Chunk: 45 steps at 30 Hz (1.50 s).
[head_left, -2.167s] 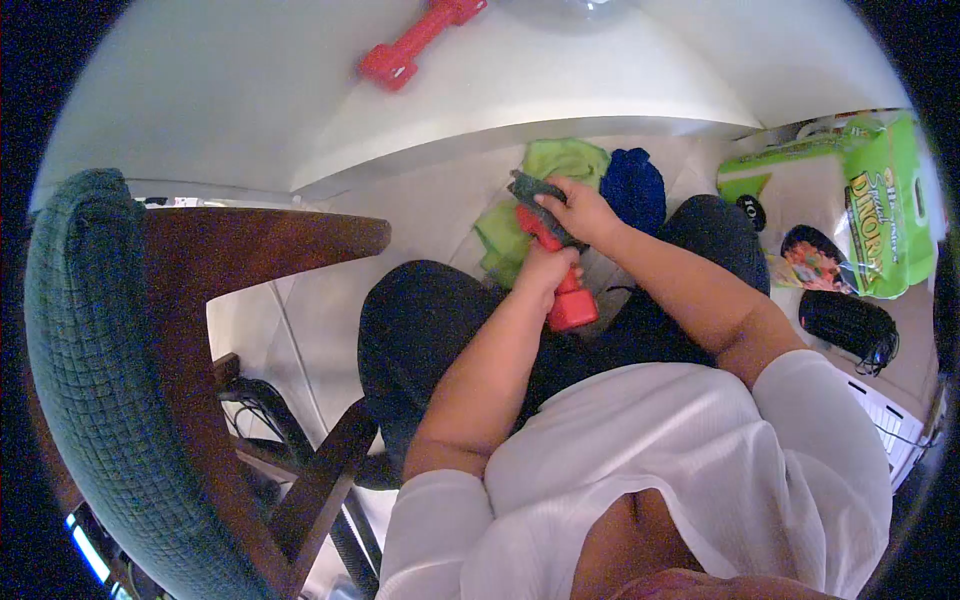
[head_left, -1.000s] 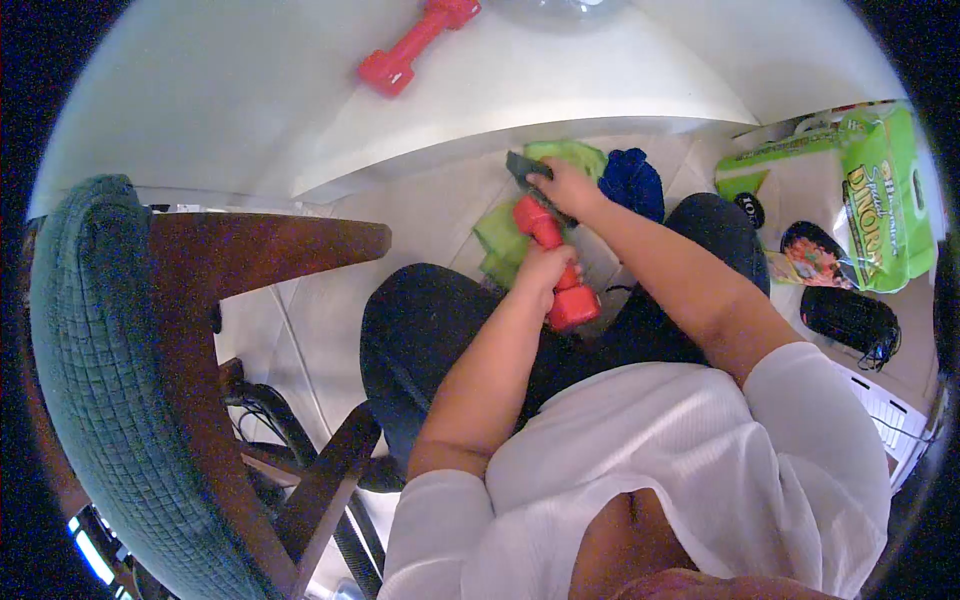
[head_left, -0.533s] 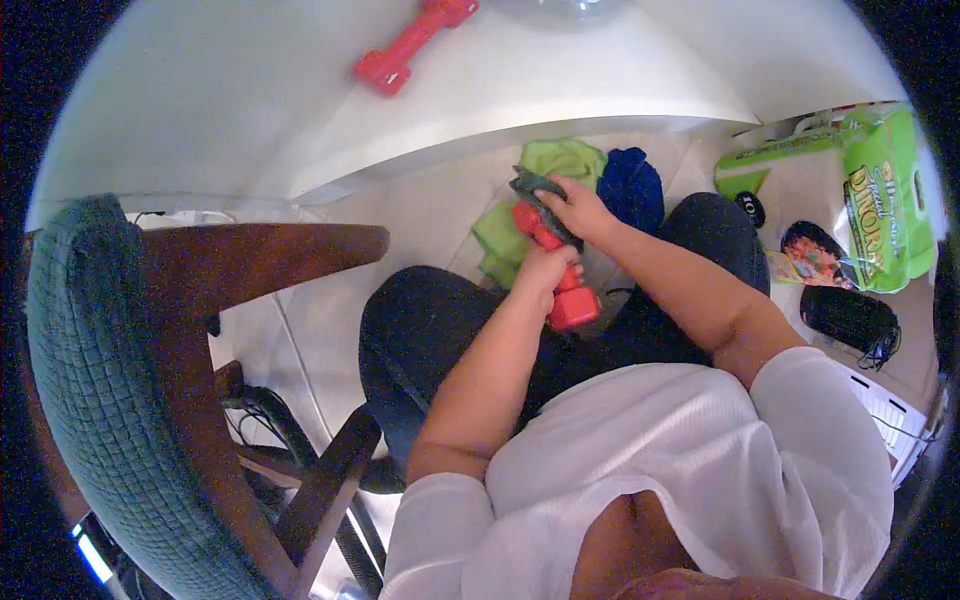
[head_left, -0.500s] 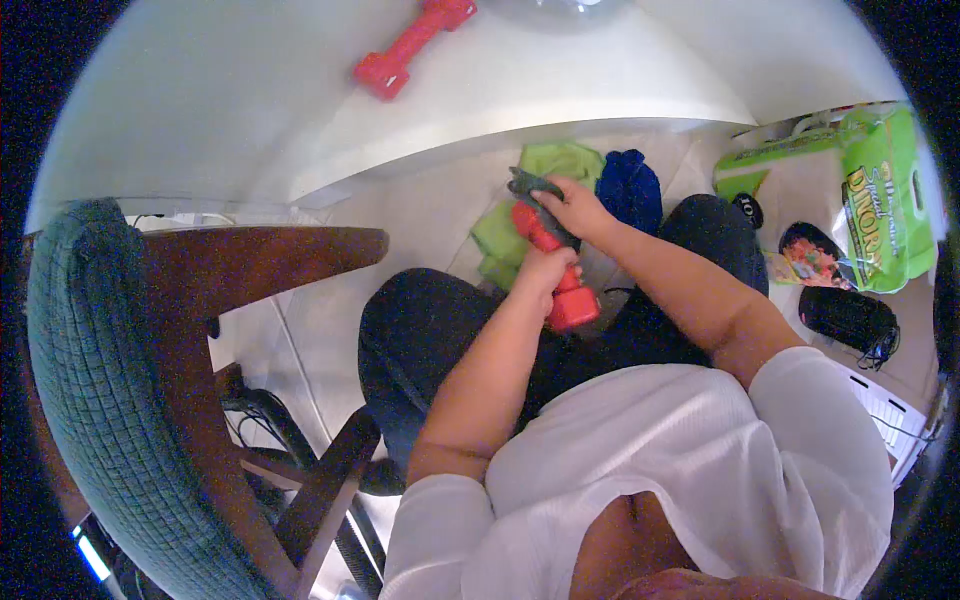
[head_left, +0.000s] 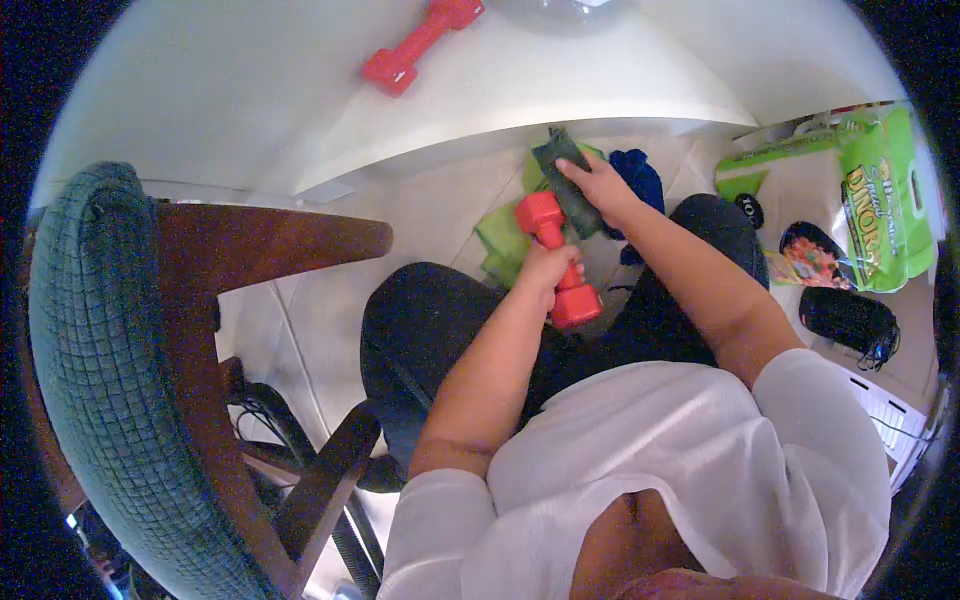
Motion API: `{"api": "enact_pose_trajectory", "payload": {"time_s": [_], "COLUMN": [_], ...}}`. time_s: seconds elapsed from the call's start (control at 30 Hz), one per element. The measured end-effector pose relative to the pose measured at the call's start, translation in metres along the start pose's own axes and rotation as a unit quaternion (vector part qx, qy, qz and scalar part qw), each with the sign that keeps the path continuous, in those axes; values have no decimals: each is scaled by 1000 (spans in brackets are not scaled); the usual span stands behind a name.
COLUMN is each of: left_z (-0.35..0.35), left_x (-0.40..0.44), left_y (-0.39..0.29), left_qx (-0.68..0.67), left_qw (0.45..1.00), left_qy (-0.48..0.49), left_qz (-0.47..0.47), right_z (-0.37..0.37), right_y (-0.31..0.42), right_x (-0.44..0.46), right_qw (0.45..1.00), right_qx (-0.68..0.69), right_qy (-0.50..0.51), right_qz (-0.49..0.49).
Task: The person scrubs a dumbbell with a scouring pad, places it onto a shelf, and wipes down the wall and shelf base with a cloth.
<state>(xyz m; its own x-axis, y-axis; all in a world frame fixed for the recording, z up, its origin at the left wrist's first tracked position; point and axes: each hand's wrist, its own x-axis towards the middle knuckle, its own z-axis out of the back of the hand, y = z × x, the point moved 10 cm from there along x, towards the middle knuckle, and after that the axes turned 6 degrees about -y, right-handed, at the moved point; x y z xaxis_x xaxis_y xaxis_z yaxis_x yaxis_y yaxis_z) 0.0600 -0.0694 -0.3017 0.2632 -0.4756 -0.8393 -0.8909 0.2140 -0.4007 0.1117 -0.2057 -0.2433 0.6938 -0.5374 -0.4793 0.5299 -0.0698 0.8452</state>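
My left hand (head_left: 550, 272) is wrapped round the handle of a red dumbbell (head_left: 575, 304), which I hold tilted above my lap. In my right hand (head_left: 597, 190) is a dark green cloth (head_left: 570, 185), pinched between thumb and fingers just right of the dumbbell's upper head. Below the hands, a light green cloth (head_left: 500, 232) lies on the floor, partly covered by the dumbbell and the dark cloth. A crumpled dark blue cloth (head_left: 640, 180) rests beside my right hand.
Another red dumbbell (head_left: 420, 47) lies on the white surface (head_left: 560, 90) ahead. A wooden chair (head_left: 270, 245) with a green cushion (head_left: 110, 330) stands at left. On the right are a green pet-food bag (head_left: 880, 200) and a black cylindrical device (head_left: 850, 325).
My right hand has drawn the dark green cloth off the dumbbell's upper head, moving it up and right. The left hand keeps its grip on the dumbbell.
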Motion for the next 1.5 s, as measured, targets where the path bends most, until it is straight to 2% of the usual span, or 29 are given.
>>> {"api": "enact_pose_trajectory", "payload": {"time_s": [0.07,0.1,0.2,0.33,0.43,0.53,0.6,0.67,0.73,0.83,0.93,0.97,1.07,1.1,1.13,1.17,1.2,1.27,1.33,1.37,1.5], "left_z": [-6,-9,-2,-5,-3,-5,-4,-8,-9,-8,-5,-5,-6,-5,-3,-2,-4,-6,-8,-8,-8], "left_x": [-1,-3,-6,-12,-12,-10,8,0,-2,4,10,10,-2,0,3,5,6,7,2,-2,-7], "left_y": [0,1,-6,-10,-9,-12,-3,-8,-11,-10,-2,0,-8,-5,-3,2,2,3,-4,-6,-5], "left_qx": [-5,-7,-10,2,2,48,84,94,59,59,48,40,60,59,58,57,56,53,59,61,13], "left_qw": [999,999,1000,1000,1000,998,994,993,996,996,997,998,997,998,998,998,998,998,998,997,1000], "left_qy": [26,38,-3,-9,-21,-15,7,5,-7,-3,-7,-10,-24,-24,-25,-26,-20,-9,3,7,-10], "left_qz": [23,35,6,29,20,-31,-73,-75,-72,-68,-56,-49,-44,-31,-18,-6,-9,-16,-31,-36,-7], "right_z": [-9,-16,-13,-10,-5,6,16,16,14,26,33,39,66,61,48,29,21,-4,-20,-16,-22], "right_y": [-6,-4,-26,-20,-8,41,58,43,23,27,30,27,51,44,44,38,45,38,-8,-30,14], "right_x": [-19,-21,-17,-2,3,-9,-24,-24,-2,5,0,3,3,2,-6,-16,-18,-21,-8,2,-16], "right_qw": [996,997,996,977,961,917,861,806,846,904,874,879,894,965,998,991,998,960,950,954,948], "right_qx": [61,8,-91,-178,-246,-284,-363,-454,-474,-381,-388,-393,-351,-205,-50,108,-7,-236,-276,-283,-304], "right_qy": [53,82,23,-65,-108,-140,-176,-158,-76,-94,-117,-95,-165,-94,-20,53,61,74,44,13,24], "right_qz": [-48,5,9,92,70,241,310,346,232,171,268,252,224,134,40,-56,7,130,137,96,94]}}
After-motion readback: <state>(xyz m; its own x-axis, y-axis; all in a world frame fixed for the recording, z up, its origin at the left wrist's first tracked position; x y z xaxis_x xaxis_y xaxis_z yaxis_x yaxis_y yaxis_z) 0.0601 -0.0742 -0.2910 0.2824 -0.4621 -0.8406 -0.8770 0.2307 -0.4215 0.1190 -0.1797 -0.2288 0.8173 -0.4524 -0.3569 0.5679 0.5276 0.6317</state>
